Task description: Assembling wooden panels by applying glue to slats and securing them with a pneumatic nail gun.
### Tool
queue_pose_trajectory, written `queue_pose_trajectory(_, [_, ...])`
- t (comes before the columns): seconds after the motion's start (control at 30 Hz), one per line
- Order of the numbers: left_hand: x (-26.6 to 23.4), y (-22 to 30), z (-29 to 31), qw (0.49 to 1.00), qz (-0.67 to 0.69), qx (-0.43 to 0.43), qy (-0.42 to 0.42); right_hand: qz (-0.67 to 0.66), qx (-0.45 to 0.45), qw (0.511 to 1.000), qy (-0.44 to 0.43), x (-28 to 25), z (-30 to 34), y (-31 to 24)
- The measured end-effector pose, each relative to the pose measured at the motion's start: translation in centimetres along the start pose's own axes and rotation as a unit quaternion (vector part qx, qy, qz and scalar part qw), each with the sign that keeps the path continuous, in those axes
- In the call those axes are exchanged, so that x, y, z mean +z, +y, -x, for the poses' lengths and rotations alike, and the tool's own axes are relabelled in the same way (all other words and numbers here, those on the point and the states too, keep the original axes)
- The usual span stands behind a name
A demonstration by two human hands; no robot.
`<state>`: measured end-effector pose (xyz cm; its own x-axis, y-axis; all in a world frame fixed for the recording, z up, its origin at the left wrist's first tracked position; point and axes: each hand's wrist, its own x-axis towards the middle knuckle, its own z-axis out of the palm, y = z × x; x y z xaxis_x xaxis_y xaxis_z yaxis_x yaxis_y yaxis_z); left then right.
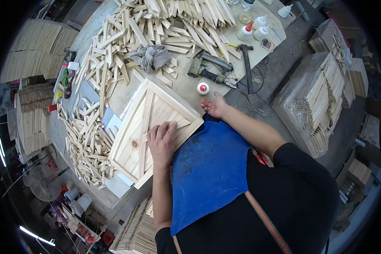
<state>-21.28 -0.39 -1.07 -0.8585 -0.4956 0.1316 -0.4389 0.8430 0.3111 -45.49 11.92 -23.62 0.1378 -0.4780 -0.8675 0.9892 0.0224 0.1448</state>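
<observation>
A framed wooden panel (133, 144) with a slanted brace (145, 111) lies at the table's near edge, against my blue apron. On its face, my left hand (161, 142) has its fingers bent over a short wooden strip (183, 124), which crosses from the brace toward the frame's right side. Part of that strip is hidden under the fingers. My right hand (215, 106) is just off the panel's right corner, palm partly turned up, fingers loosely apart and holding nothing visible. Close beyond it stands a white bottle with a red cap (203, 88).
Loose wooden strips (127, 38) heap across the far table, shorter pieces (86, 144) at left. A grey rag (151, 58) rests on them. A nail gun (209, 67), hammer (246, 67) and white bottles (260, 31) lie right. Wrapped wood stacks (305, 101) stand beyond.
</observation>
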Motion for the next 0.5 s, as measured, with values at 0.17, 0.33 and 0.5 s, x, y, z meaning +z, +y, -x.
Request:
queue_pose_trajectory(0.17, [-0.2,0.1,0.1,1.000,0.002,0.006,0.011,0.201,-0.125,0.971,-0.005,1.4,7.4,1.2])
queue_pose_trajectory(0.33, [-1.4,0.0,0.2,0.999,-0.009,0.010,0.035,0.221,-0.127,0.967,0.000,1.7,8.7,0.6])
queue_pose_trajectory(0.5, [-3.9,-0.4,1.1,0.996,-0.033,-0.026,0.079,0.245,-0.168,0.955,0.010,2.5,10.5,0.9])
